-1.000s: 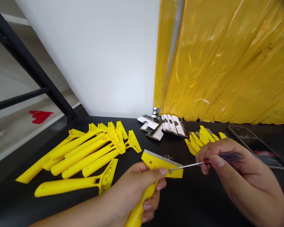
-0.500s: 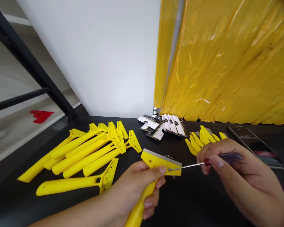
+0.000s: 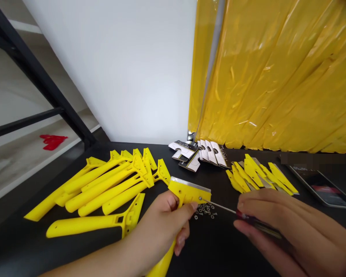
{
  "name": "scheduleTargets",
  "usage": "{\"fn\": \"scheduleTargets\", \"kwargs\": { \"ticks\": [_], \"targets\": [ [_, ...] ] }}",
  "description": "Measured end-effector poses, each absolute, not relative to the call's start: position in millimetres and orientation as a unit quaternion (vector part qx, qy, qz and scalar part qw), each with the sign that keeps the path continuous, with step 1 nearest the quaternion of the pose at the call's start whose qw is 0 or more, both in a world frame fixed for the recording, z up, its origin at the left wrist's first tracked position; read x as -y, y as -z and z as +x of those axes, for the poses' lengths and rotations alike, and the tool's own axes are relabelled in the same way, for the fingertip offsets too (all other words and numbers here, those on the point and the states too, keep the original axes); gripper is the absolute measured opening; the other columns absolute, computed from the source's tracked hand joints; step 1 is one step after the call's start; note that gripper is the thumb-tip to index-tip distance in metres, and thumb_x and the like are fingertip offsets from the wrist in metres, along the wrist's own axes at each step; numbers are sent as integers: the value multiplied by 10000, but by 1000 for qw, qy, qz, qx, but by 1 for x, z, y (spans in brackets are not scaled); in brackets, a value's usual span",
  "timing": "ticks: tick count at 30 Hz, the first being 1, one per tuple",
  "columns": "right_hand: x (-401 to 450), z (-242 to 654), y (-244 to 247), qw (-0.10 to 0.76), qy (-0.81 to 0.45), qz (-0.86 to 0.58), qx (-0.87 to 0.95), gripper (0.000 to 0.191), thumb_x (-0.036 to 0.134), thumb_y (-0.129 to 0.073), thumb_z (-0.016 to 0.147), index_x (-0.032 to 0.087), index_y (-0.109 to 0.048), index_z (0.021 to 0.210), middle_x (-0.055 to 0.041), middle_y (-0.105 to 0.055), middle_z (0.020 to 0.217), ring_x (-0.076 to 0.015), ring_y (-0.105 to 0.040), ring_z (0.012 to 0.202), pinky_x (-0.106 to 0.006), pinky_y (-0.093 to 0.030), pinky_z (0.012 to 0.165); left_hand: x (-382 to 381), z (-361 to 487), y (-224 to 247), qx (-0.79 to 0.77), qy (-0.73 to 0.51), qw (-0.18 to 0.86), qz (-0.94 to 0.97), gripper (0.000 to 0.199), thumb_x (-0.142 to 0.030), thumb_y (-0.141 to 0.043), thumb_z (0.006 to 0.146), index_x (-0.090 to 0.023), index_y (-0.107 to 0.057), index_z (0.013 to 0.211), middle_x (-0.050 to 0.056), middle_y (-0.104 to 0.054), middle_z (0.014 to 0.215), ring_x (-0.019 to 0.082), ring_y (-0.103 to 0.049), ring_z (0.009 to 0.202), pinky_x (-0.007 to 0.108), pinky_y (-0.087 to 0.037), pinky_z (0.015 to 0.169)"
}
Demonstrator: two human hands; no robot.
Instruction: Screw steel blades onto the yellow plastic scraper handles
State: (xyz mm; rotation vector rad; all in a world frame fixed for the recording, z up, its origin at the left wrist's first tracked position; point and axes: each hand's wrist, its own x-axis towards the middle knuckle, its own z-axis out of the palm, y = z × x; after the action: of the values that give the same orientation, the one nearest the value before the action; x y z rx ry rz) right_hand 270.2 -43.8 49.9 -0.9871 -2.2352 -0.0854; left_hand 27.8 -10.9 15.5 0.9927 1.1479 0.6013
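My left hand (image 3: 173, 219) is closed round the neck of a yellow scraper (image 3: 187, 192), its thumb pressed along the head. A metal blade strip (image 3: 190, 182) runs along the head's far edge. In my right hand (image 3: 288, 227) is a screwdriver (image 3: 223, 207) with a dark, partly see-through handle, held between thumb and fingers. Its tip touches a screw (image 3: 200, 198) at the right side of the head. Small screws and nuts (image 3: 206, 209) lie on the black table just behind and below the head.
Several yellow scraper handles (image 3: 103, 184) lie at left. Yellow head plates (image 3: 256, 173) lie at right, beside a phone (image 3: 325, 186). Printed cards (image 3: 210, 152) rest at the back, before a white panel (image 3: 118, 69) and yellow wrapping (image 3: 276, 77).
The held scraper has shifted left and slightly away, uncovering the screws and nuts. My right hand has moved right and down, its fingers straighter, and the screwdriver's handle end now slants downward.
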Motion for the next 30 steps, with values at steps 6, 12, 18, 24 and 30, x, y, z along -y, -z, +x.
{"fn": "scheduleTargets", "kwargs": {
  "ticks": [6, 12, 18, 24, 30],
  "targets": [
    [45, 271, -43, 310, 108, -415, 848, 94, 244, -636, 973, 271, -641, 1063, -58, -787, 938, -286, -750, 810, -427, -598, 746, 7, 24, -23, -545, -264, 624, 494, 370, -517, -625, 905, -229, -478, 726, -76, -463, 425, 84, -406, 354, 201, -304, 387],
    [49, 271, -30, 300, 103, -439, 841, 82, 283, -610, 1001, 256, -635, 1075, -63, -775, 926, -277, -740, 801, -402, -562, 730, 5, 25, -27, -560, -270, 598, 505, 401, -537, -642, 892, -242, -458, 692, -75, -460, 412, 93, -399, 357, 223, -307, 407],
    [46, 265, -34, 279, 109, -432, 851, 109, 308, -546, 1050, 230, -621, 1059, -55, -755, 861, -250, -732, 700, -376, -530, 628, 3, 25, -27, -564, -277, 593, 504, 405, -532, -665, 868, -243, -464, 669, -76, -466, 424, 98, -408, 360, 219, -327, 395],
    [44, 262, -35, 264, 97, -449, 848, 154, 321, -477, 1081, 227, -595, 1050, -34, -729, 782, -215, -708, 584, -348, -495, 527, 1, 22, -24, -564, -271, 569, 533, 426, -519, -633, 910, -241, -439, 653, -74, -465, 443, 94, -407, 371, 221, -323, 400],
    [44, 260, -34, 268, 84, -462, 841, 227, 348, -441, 1095, 240, -601, 976, 12, -658, 635, -185, -651, 474, -326, -431, 450, 0, 17, -27, -573, -258, 533, 567, 389, -515, -600, 940, -231, -479, 705, -82, -456, 476, 100, -420, 396, 224, -347, 412]
  ]
}}
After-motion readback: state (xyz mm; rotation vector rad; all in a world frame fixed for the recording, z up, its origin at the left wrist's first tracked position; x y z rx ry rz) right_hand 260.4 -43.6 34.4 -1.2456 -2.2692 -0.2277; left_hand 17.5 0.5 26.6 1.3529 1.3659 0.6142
